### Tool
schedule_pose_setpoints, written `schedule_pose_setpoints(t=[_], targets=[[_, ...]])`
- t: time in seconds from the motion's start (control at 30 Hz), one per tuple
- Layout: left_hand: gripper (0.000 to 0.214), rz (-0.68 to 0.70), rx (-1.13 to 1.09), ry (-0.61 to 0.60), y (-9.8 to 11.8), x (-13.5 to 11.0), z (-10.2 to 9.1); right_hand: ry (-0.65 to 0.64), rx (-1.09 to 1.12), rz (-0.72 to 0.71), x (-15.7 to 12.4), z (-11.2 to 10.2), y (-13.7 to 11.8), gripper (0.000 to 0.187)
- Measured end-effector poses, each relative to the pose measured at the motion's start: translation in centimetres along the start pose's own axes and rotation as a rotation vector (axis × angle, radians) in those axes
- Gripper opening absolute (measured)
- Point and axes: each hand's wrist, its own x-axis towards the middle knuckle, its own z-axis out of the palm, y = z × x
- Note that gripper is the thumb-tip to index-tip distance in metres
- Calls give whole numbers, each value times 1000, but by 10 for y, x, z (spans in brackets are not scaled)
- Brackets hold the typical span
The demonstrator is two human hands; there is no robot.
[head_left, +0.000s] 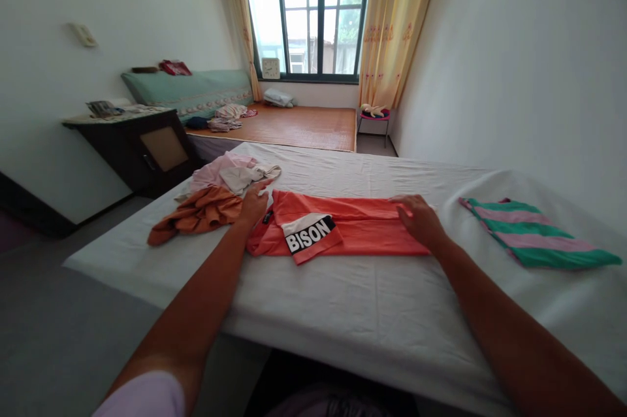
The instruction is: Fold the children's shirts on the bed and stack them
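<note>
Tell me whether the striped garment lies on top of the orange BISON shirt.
No, the striped garment lies apart from the BISON shirt, to its right.

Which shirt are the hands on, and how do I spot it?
Find the white bed in the foreground; the shirt lies across its middle, left hand and right hand on its ends. It is coral-red with a black BISON patch, unlike the crumpled pile to its left and the green-and-pink striped top to its right.
</note>
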Motion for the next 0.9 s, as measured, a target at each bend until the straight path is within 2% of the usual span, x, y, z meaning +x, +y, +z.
schedule_pose_setpoints(t=[0.13,0.2,0.3,0.4,0.47,0.53,0.6,0.7,0.77,0.83,0.9], targets=[[49,135,206,-209,-14,8,5,-197,143,-305,-2,20,-66,39],[46,123,261,-231,-17,7,5,-284,144,-404,-7,30,-88,42],[37,40,314,-111,-20,5,1,-384,115,-444,-12,39,-102,41],[31,-56,363,12,-20,3,-7,-403,130,-425,-13,40,-101,37],[32,-42,367,70,-14,0,-10,-385,163,-424,-12,38,-98,36],[33,45,284,62,-4,-5,-10,-367,195,-429,-11,38,-96,34],[31,153,130,-109,9,-12,-7,-356,218,-428,-10,38,-94,33],[26,283,-65,-603,27,-23,-4,-335,213,-399,-10,41,-94,36],[24,370,-109,-896,36,-27,-7,-316,174,-368,-11,42,-94,39],[27,449,-114,-1061,40,-27,-13,-303,125,-346,-11,41,-95,41],[33,484,-105,-1127,42,-27,-19,-308,72,-365,-7,39,-97,41]])
